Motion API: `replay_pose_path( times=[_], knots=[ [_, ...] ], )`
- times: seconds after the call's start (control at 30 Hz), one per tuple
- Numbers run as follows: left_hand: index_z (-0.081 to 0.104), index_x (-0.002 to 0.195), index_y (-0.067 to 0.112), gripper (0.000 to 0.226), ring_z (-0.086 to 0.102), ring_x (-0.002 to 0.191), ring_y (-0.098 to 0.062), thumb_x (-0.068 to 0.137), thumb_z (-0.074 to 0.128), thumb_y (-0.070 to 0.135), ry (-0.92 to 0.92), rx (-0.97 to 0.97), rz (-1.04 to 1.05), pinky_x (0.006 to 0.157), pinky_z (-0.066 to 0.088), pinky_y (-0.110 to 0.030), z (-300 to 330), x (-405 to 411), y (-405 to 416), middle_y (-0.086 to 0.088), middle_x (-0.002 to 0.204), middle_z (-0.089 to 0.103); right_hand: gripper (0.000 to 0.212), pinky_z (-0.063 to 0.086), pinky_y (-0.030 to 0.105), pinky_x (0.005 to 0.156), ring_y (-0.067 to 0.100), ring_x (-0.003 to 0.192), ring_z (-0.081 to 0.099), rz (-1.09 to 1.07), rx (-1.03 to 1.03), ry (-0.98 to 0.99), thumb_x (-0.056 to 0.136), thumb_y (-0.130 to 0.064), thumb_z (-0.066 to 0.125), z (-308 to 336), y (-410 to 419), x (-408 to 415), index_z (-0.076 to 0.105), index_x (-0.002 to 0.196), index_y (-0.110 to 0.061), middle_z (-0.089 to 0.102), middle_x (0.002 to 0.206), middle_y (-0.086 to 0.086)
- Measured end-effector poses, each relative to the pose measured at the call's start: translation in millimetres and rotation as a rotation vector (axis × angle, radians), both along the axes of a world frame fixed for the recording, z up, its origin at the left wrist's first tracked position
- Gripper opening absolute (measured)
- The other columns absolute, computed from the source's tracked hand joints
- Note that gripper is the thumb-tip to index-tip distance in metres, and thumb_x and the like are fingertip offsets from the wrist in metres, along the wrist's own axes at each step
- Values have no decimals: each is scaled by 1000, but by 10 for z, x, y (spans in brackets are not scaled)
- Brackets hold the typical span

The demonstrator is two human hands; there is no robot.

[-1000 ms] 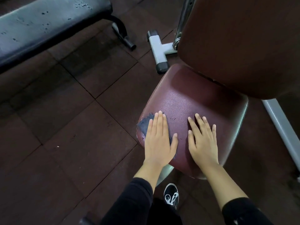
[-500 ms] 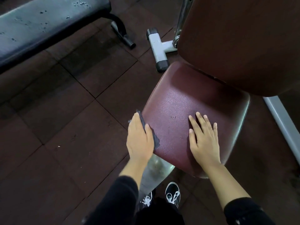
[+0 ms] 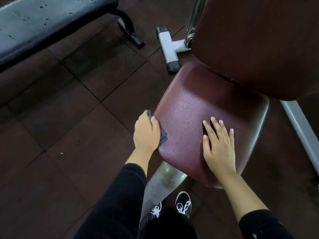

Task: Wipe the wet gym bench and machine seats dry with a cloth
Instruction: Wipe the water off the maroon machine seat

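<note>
Our left hand (image 3: pixel 146 133) grips the dark grey cloth (image 3: pixel 163 136), crumpled against the maroon seat's (image 3: pixel 198 107) left edge; only a creased corner pokes out past our thumb. Our right hand (image 3: pixel 219 144) lies flat and empty, fingers spread, on the seat's grainy, faintly shiny vinyl. Beyond our left hand, the black bench (image 3: pixel 43 23) shows water droplets.

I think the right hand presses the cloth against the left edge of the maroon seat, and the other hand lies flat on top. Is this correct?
Not quite: the head view shows the left hand pressing the cloth against the maroon seat's left edge. The right hand lies flat on top.
</note>
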State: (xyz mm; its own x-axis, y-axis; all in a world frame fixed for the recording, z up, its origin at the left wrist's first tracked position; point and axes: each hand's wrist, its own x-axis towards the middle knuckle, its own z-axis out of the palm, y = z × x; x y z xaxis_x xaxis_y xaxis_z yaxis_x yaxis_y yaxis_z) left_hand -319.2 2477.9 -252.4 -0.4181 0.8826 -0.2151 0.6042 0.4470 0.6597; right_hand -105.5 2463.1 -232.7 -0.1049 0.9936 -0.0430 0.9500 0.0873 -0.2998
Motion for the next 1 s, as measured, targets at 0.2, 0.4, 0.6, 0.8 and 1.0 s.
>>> replay_pose_path(
  times=[0.2, 0.4, 0.6, 0.8, 1.0],
  knots=[
    [49, 128, 6, 41, 46, 114, -22, 88, 37, 1, -81, 121, 173, 86, 32, -21, 56, 233, -529, -9, 119, 53, 53, 2, 42, 117, 18, 143, 18, 12, -27, 41, 91, -34, 24, 8, 1, 19, 40, 141, -24, 29, 153, -4],
    [51, 131, 0, 53, 42, 111, -21, 84, 27, 3, -29, 233, 262, 100, 41, -44, 68, 371, -569, -14, 125, 54, 51, -6, 30, 118, 3, 143, 10, -104, -17, 246, 94, -26, 28, 42, -103, 57, 36, 143, -17, 27, 153, -7],
    [58, 123, -4, 52, 53, 104, -28, 79, 33, 9, -31, 326, -209, 93, 40, -42, 250, 540, -355, -18, 114, 63, 38, 13, 38, 119, 18, 128, 42, -8, 183, 362, 92, -13, 36, 61, -441, -118, 54, 125, -6, 53, 132, 8],
    [54, 134, 5, 46, 54, 120, -19, 94, 41, 24, -105, 418, -354, 104, 39, -28, 431, 512, -143, -5, 134, 58, 41, 14, 39, 118, 17, 132, 38, 32, 112, 429, 93, -17, 35, 144, -500, -478, 46, 130, -5, 48, 138, 8],
    [47, 142, 15, 48, 36, 138, -11, 99, 30, 28, -14, 227, -103, 118, 23, -39, 215, 81, -241, 0, 148, 44, 61, 14, 43, 116, 23, 143, 21, 174, 32, 87, 89, -36, 39, 190, -227, -889, 31, 145, -15, 28, 153, 6]
  ],
)
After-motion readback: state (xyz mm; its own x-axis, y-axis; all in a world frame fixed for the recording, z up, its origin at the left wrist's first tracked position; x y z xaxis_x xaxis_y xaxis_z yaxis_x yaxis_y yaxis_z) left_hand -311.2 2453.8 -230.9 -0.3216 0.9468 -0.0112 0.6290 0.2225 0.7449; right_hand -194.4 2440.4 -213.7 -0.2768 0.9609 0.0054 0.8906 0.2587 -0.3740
